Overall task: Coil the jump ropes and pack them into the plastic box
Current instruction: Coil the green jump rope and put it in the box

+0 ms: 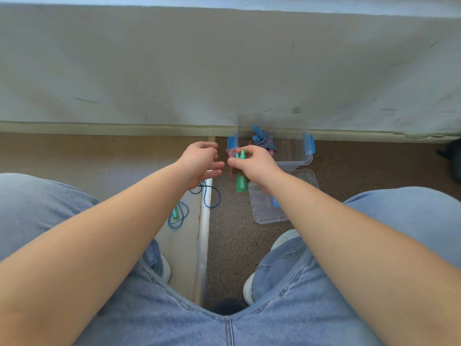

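My right hand (257, 166) grips a coiled pink jump rope with two green handles (240, 182), held just in front of the clear plastic box (299, 158). The box stands against the wall with blue latches. Inside it lies a blue-handled, striped coiled rope (263, 139). My left hand (202, 163) hovers just left of the green handles, fingers apart, holding nothing. A blue rope with a green handle (179, 213) lies loose on the floor below my left hand.
The box's clear lid (267, 211) lies on the speckled floor under my right forearm. A metal floor strip (204, 233) divides the two floor surfaces. My knees in jeans and white shoes frame the area. A dark object (451, 156) sits at far right.
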### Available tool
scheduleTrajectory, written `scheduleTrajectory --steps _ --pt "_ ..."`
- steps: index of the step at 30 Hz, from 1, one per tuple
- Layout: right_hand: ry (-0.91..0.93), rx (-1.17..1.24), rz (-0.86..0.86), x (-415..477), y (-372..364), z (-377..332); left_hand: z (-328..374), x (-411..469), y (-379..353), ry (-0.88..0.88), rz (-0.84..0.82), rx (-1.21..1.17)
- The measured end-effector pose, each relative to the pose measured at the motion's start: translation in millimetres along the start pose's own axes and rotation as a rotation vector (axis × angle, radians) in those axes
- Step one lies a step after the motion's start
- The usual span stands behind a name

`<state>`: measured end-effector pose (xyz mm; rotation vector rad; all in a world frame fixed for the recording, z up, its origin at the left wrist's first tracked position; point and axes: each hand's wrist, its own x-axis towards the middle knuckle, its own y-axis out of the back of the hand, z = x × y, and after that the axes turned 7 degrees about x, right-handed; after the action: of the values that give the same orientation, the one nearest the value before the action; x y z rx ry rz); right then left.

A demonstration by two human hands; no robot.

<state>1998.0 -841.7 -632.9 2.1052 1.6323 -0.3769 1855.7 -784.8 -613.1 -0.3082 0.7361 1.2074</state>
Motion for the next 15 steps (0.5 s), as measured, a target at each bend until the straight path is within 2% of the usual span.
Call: scheduleTrajectory --steps 5,9,13,15 --pt "-0.174 0.166 0.102 29 9 12 3 12 -15 0.027 -0.035 0.029" --pt "-0.308 0.185 0.137 48 19 17 -4 23 -20 0.049 -0.044 0.044" --pt "-0.280 0.525 0.292 66 29 10 -10 33 -21 0.074 -0.028 0.030" --pt "-0.235 0.570 0.350 71 35 9 -11 40 -20 0.072 -0.014 0.023"
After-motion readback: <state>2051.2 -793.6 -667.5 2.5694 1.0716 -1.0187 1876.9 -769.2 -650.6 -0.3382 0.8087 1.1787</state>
